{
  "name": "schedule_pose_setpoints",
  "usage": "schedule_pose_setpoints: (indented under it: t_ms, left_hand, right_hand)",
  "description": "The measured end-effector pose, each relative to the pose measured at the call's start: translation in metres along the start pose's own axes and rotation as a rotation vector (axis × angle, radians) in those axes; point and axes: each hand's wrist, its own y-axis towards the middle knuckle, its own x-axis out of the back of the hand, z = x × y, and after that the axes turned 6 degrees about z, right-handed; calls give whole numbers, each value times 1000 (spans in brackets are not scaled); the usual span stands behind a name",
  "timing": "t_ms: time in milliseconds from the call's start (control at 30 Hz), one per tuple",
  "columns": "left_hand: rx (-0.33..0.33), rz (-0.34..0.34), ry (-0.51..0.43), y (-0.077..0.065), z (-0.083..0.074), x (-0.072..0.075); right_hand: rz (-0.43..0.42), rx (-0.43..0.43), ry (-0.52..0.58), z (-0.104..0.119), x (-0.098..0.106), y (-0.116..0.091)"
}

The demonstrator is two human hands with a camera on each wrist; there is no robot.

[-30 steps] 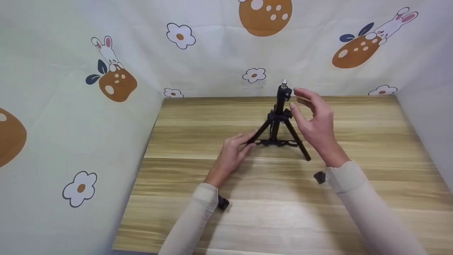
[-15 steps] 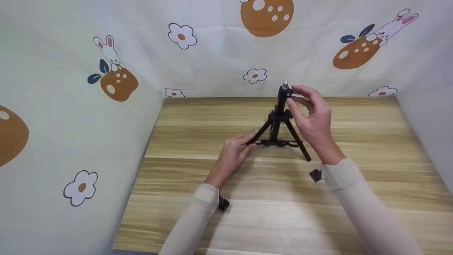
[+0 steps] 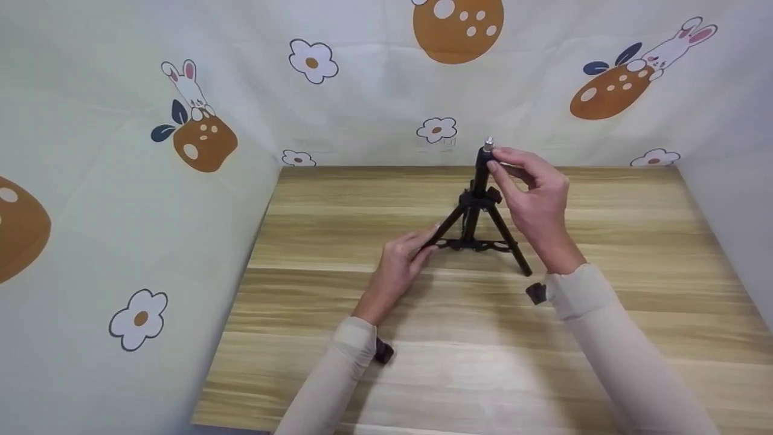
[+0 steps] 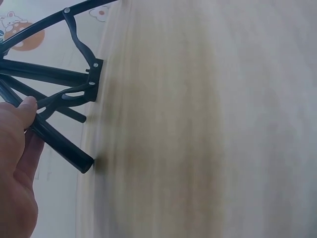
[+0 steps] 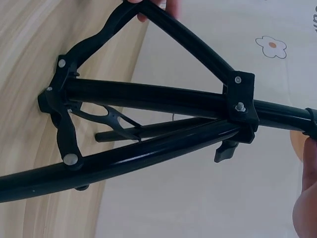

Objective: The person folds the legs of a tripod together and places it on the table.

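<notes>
A small black tripod stand (image 3: 474,223) stands on the wooden table with its legs spread and a silver screw tip (image 3: 488,144) on top. My left hand (image 3: 395,266) grips its left leg low down, thumb on the near side. That leg (image 4: 62,148) shows close up in the left wrist view. Around the collar just under the screw tip, my right hand (image 3: 540,196) pinches with thumb and fingertips, which hide the small knob there. Seen from the right wrist, the centre tube (image 5: 148,96) and braces lie below that hand, and a clamp knob (image 5: 226,150) juts from the leg hub.
The wood-grain table (image 3: 302,374) runs back to a pale cloth wall (image 3: 362,103) printed with rabbits, flowers and orange fruit. A dark wrist-worn piece (image 3: 383,351) sits at the left cuff, another dark piece (image 3: 535,293) at the right.
My right hand has moved left from beside the stand's top and now pinches the collar under the screw tip. My left hand keeps its grip on the leg.
</notes>
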Motion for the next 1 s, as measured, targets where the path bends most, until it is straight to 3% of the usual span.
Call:
schedule_pose_setpoints:
  t_ms: [467,667,833,1000]
  left_hand:
    - [29,9,29,-3,-2,0]
    - [61,39,-8,-8,3,1]
    - [97,31,-10,-11,3,0]
    - [120,6,-16,-6,-1,-3]
  right_hand:
    - [9,-6,-51,1,4,0]
    - [22,-14,-48,1,4,1]
    - [24,-11,-60,2,4,1]
    - [14,-5,-64,2,5,0]
